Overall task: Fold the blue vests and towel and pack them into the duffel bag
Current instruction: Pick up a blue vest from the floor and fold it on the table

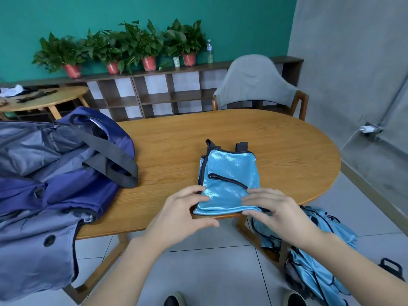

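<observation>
A folded shiny blue vest (229, 173) with black trim lies at the near edge of the wooden table (276, 140). My left hand (187, 215) grips its near left corner, fingers on top and thumb under the edge. My right hand (273, 210) holds its near right corner the same way. The large blue and grey duffel bag (55, 173) lies open on the table's left side, black straps draped across it. A heap of more blue vests (313, 261) sits below the table at the right. No towel is in sight.
A grey chair (256, 85) stands behind the table. A shelf unit with potted plants (123, 47) and a bottle lines the green wall. A small round table (44, 98) is at the far left. A charger hangs from a socket at the right wall.
</observation>
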{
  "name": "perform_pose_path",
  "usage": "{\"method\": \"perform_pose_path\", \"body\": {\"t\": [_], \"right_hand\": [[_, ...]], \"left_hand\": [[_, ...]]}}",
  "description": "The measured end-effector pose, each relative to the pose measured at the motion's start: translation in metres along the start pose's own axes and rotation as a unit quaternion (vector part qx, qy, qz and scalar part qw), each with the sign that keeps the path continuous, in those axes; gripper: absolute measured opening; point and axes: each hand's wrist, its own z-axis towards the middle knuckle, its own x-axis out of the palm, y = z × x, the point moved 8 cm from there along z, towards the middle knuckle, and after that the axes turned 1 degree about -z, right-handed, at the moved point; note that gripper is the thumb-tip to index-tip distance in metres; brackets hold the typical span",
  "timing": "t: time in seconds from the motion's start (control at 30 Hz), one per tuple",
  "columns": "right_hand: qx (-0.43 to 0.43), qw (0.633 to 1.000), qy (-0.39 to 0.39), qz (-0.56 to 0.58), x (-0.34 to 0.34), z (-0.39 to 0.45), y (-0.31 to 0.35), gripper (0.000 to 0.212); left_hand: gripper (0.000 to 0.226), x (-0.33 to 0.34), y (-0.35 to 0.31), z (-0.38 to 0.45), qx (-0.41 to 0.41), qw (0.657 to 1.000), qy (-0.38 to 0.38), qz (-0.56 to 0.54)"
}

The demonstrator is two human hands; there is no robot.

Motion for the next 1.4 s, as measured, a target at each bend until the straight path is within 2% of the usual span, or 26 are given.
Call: {"method": "perform_pose_path", "body": {"t": [0.13, 0.2, 0.27, 0.33, 0.43, 0.57, 0.7, 0.8, 0.9, 1.0, 1.07, 1.13, 1.27, 1.4], "right_hand": [[0.067, 0.994, -0.029, 0.078, -0.014, 0.001, -0.003, 0.029], [0.09, 0.99, -0.033, 0.101, -0.02, 0.003, -0.001, 0.024], [0.097, 0.988, -0.039, 0.115, -0.026, 0.007, 0.001, 0.019], [0.102, 0.985, -0.054, 0.13, -0.035, 0.011, 0.002, 0.019], [0.119, 0.976, -0.091, 0.157, -0.047, 0.02, -0.003, 0.017], [0.163, 0.962, -0.122, 0.185, -0.053, 0.038, -0.021, 0.005], [0.195, 0.956, -0.128, 0.177, -0.048, 0.06, -0.042, 0.009], [0.216, 0.958, -0.121, 0.144, -0.039, 0.074, -0.061, 0.01], [0.239, 0.965, -0.07, 0.085, -0.022, 0.085, -0.083, 0.011], [0.245, 0.969, -0.032, 0.032, -0.01, 0.088, -0.095, 0.015], [0.237, 0.971, -0.033, 0.023, -0.01, 0.09, -0.094, 0.016], [0.229, 0.972, -0.045, 0.017, -0.013, 0.091, -0.093, 0.015], [0.24, 0.967, -0.085, 0.034, -0.023, 0.088, -0.09, 0.015], [0.256, 0.958, -0.125, -0.037, -0.035, 0.079, -0.083, 0.022]], "left_hand": [[0.028, -0.01, -0.011, 0.0, 0.046, 0.994, -0.095, -0.007], [0.015, -0.017, -0.02, -0.001, 0.073, 0.986, -0.149, -0.029], [0.014, -0.021, -0.024, 0.0, 0.052, 0.982, -0.164, -0.073], [0.014, -0.02, -0.026, 0.003, 0.014, 0.982, -0.145, -0.117], [0.01, -0.016, -0.031, 0.01, 0.003, 0.978, -0.14, -0.155], [0.008, -0.015, -0.029, 0.032, -0.005, 0.97, -0.16, -0.182], [0.007, -0.016, -0.02, 0.063, -0.036, 0.962, -0.179, -0.204], [0.007, -0.013, -0.008, 0.084, -0.07, 0.967, -0.186, -0.162], [0.014, -0.006, 0.002, 0.096, -0.071, 0.983, -0.158, -0.062], [0.018, 0.001, -0.003, 0.105, 0.01, 0.993, -0.114, 0.017], [0.022, 0.009, -0.009, 0.108, 0.078, 0.993, -0.076, 0.044], [0.026, 0.018, -0.009, 0.109, 0.102, 0.993, -0.041, 0.043], [0.024, 0.022, -0.006, 0.104, 0.052, 0.996, -0.029, 0.061], [0.023, 0.01, -0.016, 0.093, -0.049, 0.971, -0.061, 0.225]]}}
